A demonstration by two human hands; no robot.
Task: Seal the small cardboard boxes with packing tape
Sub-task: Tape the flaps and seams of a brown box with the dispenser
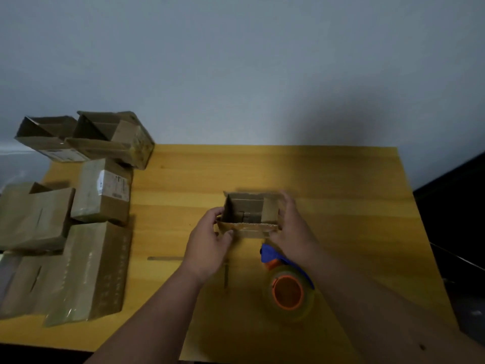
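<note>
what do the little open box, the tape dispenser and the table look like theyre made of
Open box: brown corrugated cardboard, matte, judging by its thin raw-edged flaps.
Tape dispenser: probably plastic, with a smooth blue body and orange hub; the roll on it looks like clear glossy tape.
Table: yellowish wood or wood-look laminate, with faint plank lines and a slight sheen; which one is unclear.
</note>
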